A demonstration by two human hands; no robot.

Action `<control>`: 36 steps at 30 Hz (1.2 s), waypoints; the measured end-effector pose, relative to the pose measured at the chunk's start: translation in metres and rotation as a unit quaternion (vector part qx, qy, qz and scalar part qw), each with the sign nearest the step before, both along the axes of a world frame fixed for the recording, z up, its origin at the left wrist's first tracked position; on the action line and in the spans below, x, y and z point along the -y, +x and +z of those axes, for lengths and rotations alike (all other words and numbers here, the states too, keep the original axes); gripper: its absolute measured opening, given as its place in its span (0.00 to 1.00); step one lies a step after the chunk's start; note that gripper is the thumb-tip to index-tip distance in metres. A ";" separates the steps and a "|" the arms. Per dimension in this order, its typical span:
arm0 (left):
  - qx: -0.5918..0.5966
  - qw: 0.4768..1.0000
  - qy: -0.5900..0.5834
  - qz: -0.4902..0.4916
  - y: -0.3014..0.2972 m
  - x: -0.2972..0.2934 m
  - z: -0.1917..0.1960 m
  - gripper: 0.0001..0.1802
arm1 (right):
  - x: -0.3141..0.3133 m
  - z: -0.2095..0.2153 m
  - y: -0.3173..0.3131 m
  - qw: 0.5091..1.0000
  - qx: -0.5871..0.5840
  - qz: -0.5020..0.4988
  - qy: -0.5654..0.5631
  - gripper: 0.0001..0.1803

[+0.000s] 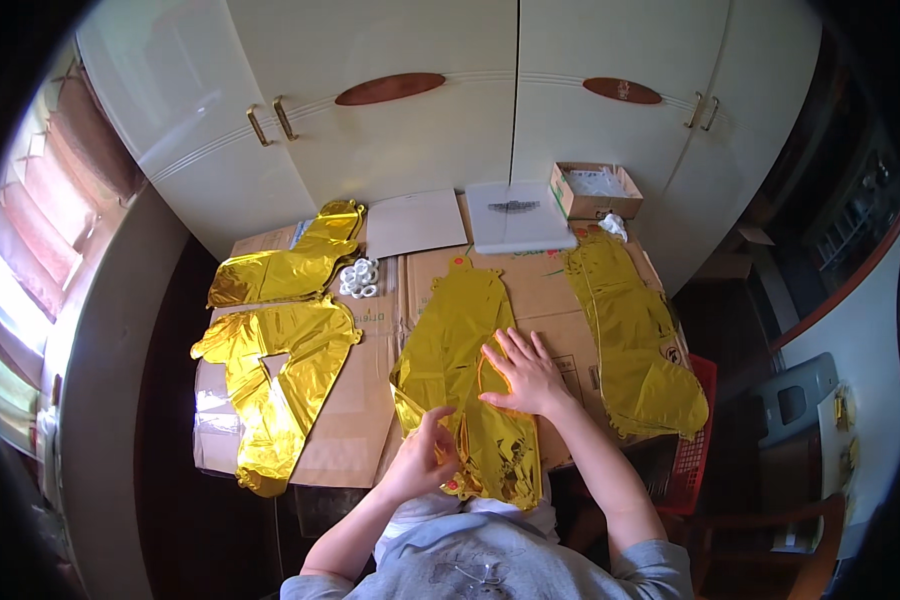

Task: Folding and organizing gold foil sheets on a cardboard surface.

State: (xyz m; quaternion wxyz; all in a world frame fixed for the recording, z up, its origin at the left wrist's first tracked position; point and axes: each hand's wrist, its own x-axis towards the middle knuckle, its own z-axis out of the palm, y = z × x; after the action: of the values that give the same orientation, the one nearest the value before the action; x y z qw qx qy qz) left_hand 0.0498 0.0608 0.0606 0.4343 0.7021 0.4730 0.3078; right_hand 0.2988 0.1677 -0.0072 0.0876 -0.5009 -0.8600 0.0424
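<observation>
In front of me lies a flat gold foil balloon (464, 330), its near end hanging toward my lap over the table's front edge. My right hand (526, 378) rests on its right side, fingers spread and palm down. Over its near left part is my left hand (425, 460), fingers loosely bent and apart, with nothing visible in them. Small red spots mark the balloon's far tip and near end. To the right lies another gold foil balloon (635, 345). On the left are a gold foil balloon with a triangular opening (300, 390) and a further gold piece (280, 272) behind it.
Flattened cardboard (345, 425) covers the table. White rings (359, 279) are piled beside the left balloons. A grey board (416, 224), a translucent sheet (520, 228) and an open carton (596, 203) stand along the cabinet (400, 140). A red basket (692, 450) is at the right edge.
</observation>
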 end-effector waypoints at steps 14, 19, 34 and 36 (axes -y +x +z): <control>-0.194 0.976 0.082 0.061 -0.037 -0.002 -0.004 0.34 | 0.000 -0.001 0.002 1.000 -0.005 -0.001 -0.001 0.49; -0.220 0.974 0.020 0.053 -0.044 -0.026 0.007 0.17 | 0.000 -0.002 0.001 1.000 -0.006 -0.001 0.005 0.49; -0.114 0.986 0.052 -0.110 0.049 -0.063 -0.017 0.14 | 0.001 0.000 0.003 1.000 0.004 0.004 0.020 0.44; -0.159 0.979 0.038 -0.125 0.059 -0.067 -0.025 0.14 | -0.001 -0.009 0.005 0.999 -0.008 0.010 0.043 0.40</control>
State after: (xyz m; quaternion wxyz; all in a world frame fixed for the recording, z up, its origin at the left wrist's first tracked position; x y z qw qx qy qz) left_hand 0.1086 0.1276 0.0354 0.3617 0.8114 0.4326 0.1537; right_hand 0.3035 0.1684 -0.0164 0.1152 -0.4879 -0.8652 0.0100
